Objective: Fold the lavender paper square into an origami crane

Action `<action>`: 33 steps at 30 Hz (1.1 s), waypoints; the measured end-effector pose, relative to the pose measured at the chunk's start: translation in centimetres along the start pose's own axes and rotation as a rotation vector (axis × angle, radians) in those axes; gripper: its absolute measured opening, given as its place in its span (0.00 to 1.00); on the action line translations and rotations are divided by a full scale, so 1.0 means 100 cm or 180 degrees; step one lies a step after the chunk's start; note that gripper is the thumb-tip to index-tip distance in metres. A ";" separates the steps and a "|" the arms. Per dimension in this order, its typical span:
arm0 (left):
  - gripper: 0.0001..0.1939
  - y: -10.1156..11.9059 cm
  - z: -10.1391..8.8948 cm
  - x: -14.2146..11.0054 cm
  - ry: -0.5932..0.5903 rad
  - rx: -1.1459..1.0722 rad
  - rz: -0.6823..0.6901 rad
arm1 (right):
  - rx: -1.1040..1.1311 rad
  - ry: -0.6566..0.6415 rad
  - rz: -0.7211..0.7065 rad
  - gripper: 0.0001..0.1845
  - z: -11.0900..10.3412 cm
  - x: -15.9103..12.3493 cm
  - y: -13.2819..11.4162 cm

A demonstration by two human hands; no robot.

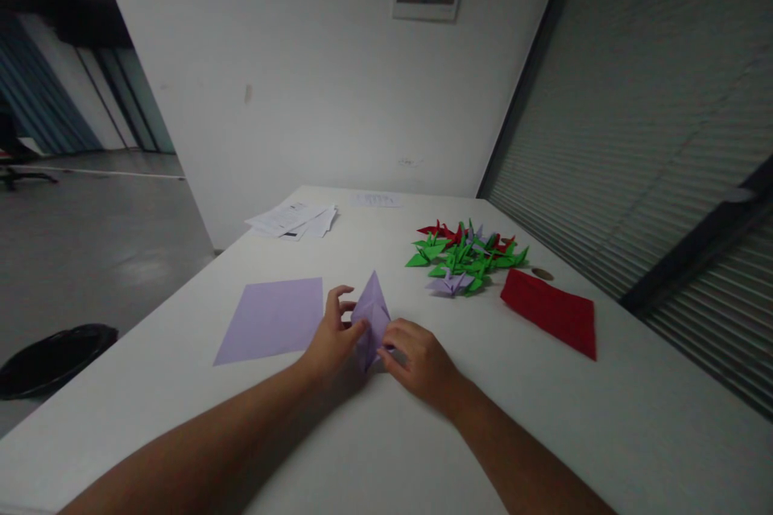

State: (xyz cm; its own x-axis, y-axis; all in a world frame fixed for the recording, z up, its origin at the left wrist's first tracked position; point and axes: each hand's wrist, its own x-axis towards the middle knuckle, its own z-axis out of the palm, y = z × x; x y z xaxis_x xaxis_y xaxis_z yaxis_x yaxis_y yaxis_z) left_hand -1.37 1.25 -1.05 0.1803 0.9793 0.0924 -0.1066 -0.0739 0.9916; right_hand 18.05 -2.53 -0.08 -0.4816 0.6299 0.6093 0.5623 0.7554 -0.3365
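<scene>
While thin diamond-shaped folded piece of pale purple paper (pixel 373 312) stands point-up over white tabletop (pixel 386 442), left hand (pixel 333 335) clamps its left side, thumb on face. Right hand (pixel 421 356) pinches its lower right edge, thumb and fingers together on paper. Flat pale purple paper sheet (pixel 274 317) at nine o'clock of folded piece, near left hand. Pile of green, red and purple folded paper cranes (pixel 465 256) at two o'clock; flat red paper piece (pixel 549 310) at three o'clock. Loose white printed sheets (pixel 293 219) at eleven o'clock.
</scene>
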 end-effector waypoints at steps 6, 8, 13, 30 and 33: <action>0.11 -0.007 -0.001 0.003 -0.0372 0.0204 0.0211 | 0.0001 -0.0030 0.0012 0.04 -0.003 -0.003 0.002; 0.13 -0.009 -0.001 0.004 -0.0324 0.0087 0.0212 | 0.0025 -0.0022 0.0017 0.04 -0.004 -0.004 0.002; 0.11 -0.010 -0.001 0.004 -0.0457 -0.0121 -0.0010 | 0.0058 -0.0014 0.0062 0.05 -0.007 -0.005 0.002; 0.11 0.007 -0.003 0.003 -0.0366 -0.0480 -0.0746 | 0.0190 0.0175 0.0151 0.06 -0.009 -0.006 0.011; 0.15 0.005 -0.005 0.003 -0.0488 -0.0528 -0.0716 | 0.0330 0.0230 0.0245 0.07 -0.009 -0.008 0.014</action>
State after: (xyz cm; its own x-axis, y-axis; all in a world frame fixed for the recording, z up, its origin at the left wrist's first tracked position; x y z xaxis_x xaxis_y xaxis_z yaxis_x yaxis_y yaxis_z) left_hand -1.85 1.64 -0.60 0.3613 0.9268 -0.1024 -0.2031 0.1854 0.9615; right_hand 19.82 -2.13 -0.33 -0.3880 0.6750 0.6275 0.5215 0.7222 -0.4544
